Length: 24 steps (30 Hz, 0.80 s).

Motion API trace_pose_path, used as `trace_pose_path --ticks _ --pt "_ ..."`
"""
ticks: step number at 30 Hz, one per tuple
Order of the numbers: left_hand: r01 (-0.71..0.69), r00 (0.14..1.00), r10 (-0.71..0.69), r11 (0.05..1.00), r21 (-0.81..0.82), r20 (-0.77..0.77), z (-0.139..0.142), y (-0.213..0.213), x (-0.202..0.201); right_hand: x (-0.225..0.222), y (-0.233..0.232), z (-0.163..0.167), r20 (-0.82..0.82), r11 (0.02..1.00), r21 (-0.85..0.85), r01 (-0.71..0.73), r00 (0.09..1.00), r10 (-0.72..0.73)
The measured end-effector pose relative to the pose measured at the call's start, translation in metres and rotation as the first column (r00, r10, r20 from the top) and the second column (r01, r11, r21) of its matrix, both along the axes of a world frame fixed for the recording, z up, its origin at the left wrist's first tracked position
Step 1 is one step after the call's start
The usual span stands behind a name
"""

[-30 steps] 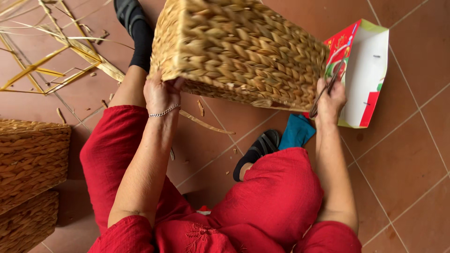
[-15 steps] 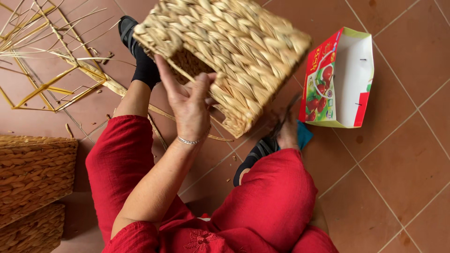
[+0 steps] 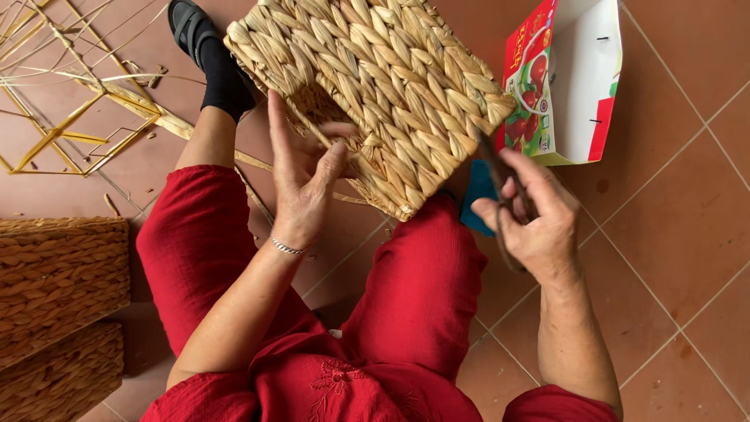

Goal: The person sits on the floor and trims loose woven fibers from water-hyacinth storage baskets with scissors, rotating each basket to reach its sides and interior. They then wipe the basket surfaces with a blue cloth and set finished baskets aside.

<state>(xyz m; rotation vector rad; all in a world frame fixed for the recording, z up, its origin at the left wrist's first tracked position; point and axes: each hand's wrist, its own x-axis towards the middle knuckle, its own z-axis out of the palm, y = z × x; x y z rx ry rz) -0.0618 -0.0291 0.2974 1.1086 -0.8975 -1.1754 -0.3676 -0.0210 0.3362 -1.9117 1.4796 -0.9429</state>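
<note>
Soft, even daylight, sharp focus.
Faint shadows under the woven basket (image 3: 375, 94); slight motion blur on the right hand (image 3: 531, 223).

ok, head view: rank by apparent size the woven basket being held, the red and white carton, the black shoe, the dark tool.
1. Woven basket, largest, though it sits nearest the camera.
2. Red and white carton, cut off by the top edge.
3. Black shoe, partly cropped.
4. Dark tool in the right hand, mostly hidden, so unsure against the shoe.
</note>
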Motion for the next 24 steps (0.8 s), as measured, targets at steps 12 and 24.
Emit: trace_pose_path --ticks 12,24 --pt "0.302 0.418 0.249 0.869 -0.392 0.874 0.029 0.002 0.027 0.057 0.001 0.067 -0.626 0.902 -0.16 -0.402 0.748 0.222" --pt "0.442 0.371 0.171 0.832 -0.336 0.913 0.034 -0.005 0.02 0.069 -0.024 0.066 -0.702 0.806 -0.151 -0.573 0.636 0.32"
